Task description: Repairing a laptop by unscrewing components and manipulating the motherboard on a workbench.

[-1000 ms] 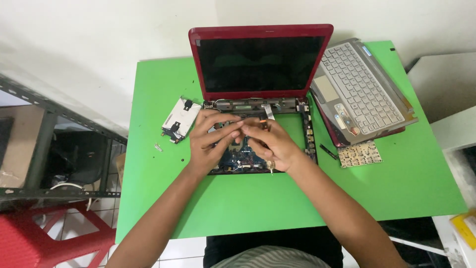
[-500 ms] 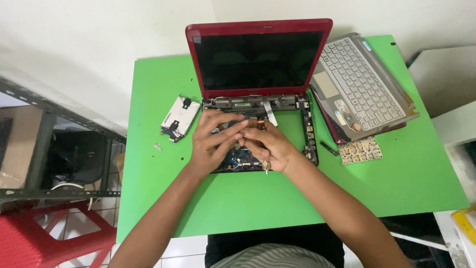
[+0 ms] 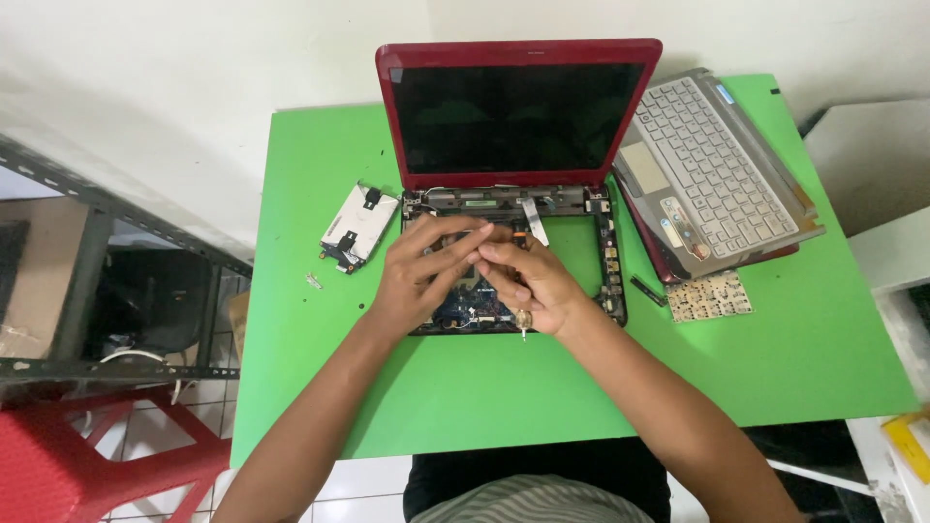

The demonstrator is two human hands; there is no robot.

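While the removed keyboard panel (image 3: 712,174) and hard drive (image 3: 356,228) lie aside, our left hand (image 3: 418,281) and right hand (image 3: 528,283) pinch together over the red laptop's (image 3: 518,107) exposed motherboard (image 3: 465,308), still seated.

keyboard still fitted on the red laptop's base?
No, the red laptop's base is open with its circuit board bare, and both hands rest inside it; a grey keyboard panel lies to the right.

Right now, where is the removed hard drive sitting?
In the head view the hard drive lies on the green table, just left of the opened red laptop base, above and left of the left hand.
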